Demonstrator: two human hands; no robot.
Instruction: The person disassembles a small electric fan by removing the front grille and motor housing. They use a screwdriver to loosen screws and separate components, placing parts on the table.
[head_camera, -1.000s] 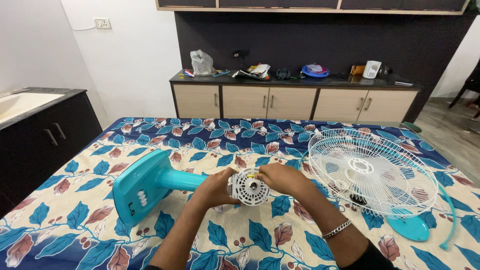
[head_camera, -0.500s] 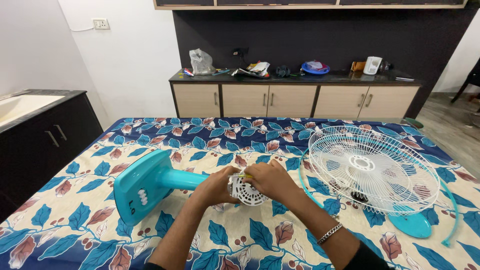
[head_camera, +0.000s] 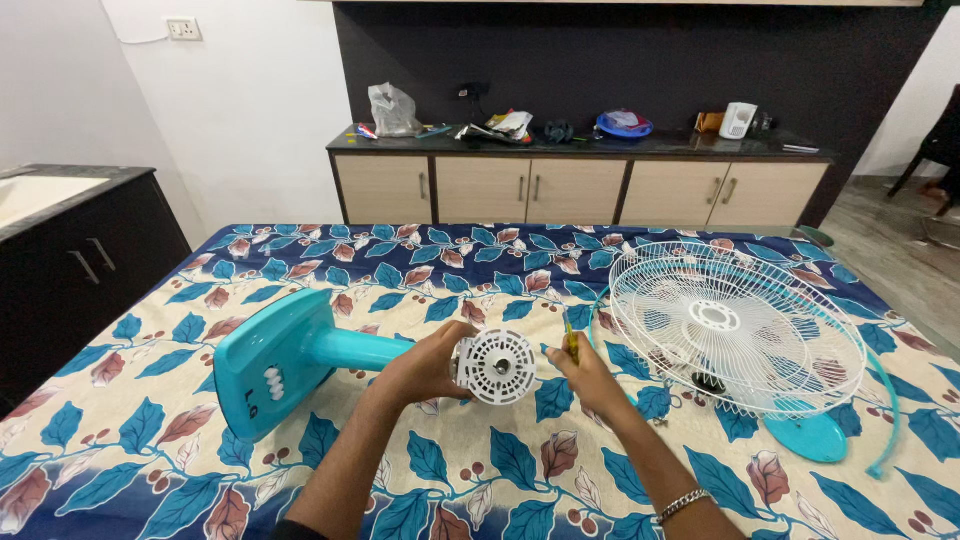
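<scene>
At frame centre, the left hand (head_camera: 425, 362) grips the white motor (head_camera: 495, 366), whose round vented face points toward the camera. The fan stand (head_camera: 290, 360) lies on its side, its long axis running left to right, base at left. The right hand (head_camera: 585, 372) pinches a screwdriver (head_camera: 571, 340), roughly upright, just right of the motor. A white grille (head_camera: 735, 325) lies at right.

One fan grille (head_camera: 735, 328) — two hands (head_camera: 425, 362).
</scene>
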